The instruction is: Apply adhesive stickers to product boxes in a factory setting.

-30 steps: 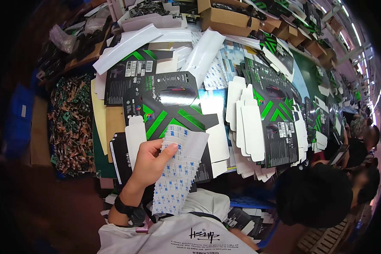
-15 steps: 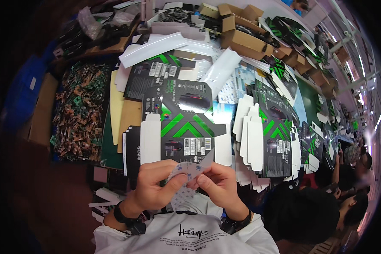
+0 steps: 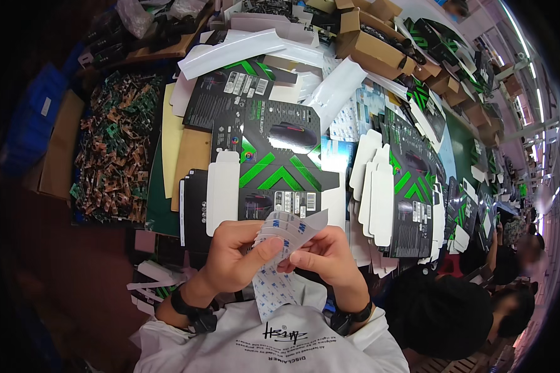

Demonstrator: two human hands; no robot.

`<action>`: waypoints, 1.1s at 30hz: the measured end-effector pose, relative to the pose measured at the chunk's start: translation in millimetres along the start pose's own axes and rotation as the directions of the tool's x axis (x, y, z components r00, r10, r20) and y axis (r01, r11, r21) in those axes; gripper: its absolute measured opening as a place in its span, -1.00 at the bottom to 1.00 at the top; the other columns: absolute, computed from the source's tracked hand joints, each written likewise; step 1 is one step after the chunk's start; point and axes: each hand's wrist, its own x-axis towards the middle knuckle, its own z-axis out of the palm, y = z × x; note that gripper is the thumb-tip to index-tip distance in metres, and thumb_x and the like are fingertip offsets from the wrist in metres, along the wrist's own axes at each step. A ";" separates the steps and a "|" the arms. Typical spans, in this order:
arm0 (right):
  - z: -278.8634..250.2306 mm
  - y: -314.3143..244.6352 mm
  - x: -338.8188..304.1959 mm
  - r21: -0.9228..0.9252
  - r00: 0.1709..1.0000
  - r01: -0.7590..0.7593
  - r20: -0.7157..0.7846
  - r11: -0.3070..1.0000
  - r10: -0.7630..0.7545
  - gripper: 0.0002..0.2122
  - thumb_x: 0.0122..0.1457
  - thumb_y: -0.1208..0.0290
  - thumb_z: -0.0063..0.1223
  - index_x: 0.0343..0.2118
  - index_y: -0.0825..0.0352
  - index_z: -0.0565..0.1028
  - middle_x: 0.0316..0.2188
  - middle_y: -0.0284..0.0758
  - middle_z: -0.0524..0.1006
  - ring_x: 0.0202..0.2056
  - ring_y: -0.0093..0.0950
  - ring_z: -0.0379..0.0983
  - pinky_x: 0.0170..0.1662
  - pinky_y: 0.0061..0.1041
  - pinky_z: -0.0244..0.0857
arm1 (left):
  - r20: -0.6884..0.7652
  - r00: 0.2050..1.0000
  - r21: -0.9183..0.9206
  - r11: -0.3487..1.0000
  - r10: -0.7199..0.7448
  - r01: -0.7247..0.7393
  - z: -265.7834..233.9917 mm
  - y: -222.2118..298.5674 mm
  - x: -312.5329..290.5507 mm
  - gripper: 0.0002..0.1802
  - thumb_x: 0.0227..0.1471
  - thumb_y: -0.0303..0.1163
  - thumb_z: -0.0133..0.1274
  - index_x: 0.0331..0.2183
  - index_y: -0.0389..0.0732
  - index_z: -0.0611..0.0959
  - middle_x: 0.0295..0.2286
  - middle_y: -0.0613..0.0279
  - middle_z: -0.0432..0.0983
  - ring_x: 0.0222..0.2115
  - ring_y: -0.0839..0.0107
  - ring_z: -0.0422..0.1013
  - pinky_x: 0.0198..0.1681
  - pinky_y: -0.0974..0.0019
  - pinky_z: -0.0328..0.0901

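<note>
My left hand (image 3: 235, 256) is closed around a white sheet of adhesive stickers with blue print (image 3: 272, 291), thumb pressed on its front. The sheet curves over those fingers and its lower end hangs toward my shirt. At the sheet's right edge my right hand (image 3: 330, 258) has thumb and fingers pinched together; whether they grip the sheet itself or a small piece from it is too fine to see. Just beyond both hands lies an unfolded black and green mouse carton (image 3: 277, 146), flat on a stack, with white side flaps.
A tray of small copper and green parts (image 3: 115, 149) stands on the left beside a blue bin (image 3: 40, 118). More flat cartons (image 3: 410, 186) are stacked on the right, with white strips (image 3: 230, 53) and an open cardboard box (image 3: 373, 46) behind. Another person (image 3: 448, 311) sits at lower right.
The sheet has tilted so that more of its printed face and upper right corner show. Both hands stay close together on it. The whole view has shifted slightly.
</note>
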 end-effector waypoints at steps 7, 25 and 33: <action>-5.4 3.8 3.4 0.112 0.998 -0.047 0.043 0.993 0.042 -0.81 0.06 0.62 0.12 -0.23 0.53 0.50 -0.41 -0.17 0.60 -0.39 -0.40 0.59 -0.33 -0.52 0.49 | 0.033 0.999 0.052 0.999 -0.017 0.015 -2.0 -0.9 -0.5 -0.80 0.14 -0.44 0.04 -0.39 -0.40 0.64 -0.57 0.23 0.51 -0.57 0.62 0.40 -0.56 0.53 0.22; -4.1 7.5 0.6 0.204 0.995 -0.062 0.090 0.977 0.044 -0.78 0.15 0.58 0.10 -0.14 0.50 0.44 -0.38 -0.17 0.58 -0.32 -0.37 0.59 -0.28 -0.47 0.50 | 0.145 0.985 -0.033 0.994 -0.097 0.103 -5.0 8.3 8.9 -0.80 0.17 -0.48 -0.01 -0.33 -0.43 0.63 -0.50 0.15 0.58 -0.51 0.49 0.49 -0.44 0.44 0.37; -6.2 9.0 -1.0 0.219 0.991 -0.095 0.112 0.971 0.072 -0.80 0.12 0.60 0.10 -0.19 0.49 0.45 -0.38 -0.18 0.58 -0.33 -0.40 0.59 -0.27 -0.50 0.49 | 0.177 0.980 0.008 0.995 -0.096 0.096 -4.3 9.6 10.7 -0.79 0.15 -0.45 0.04 -0.38 -0.44 0.63 -0.50 0.13 0.57 -0.50 0.46 0.51 -0.43 0.43 0.39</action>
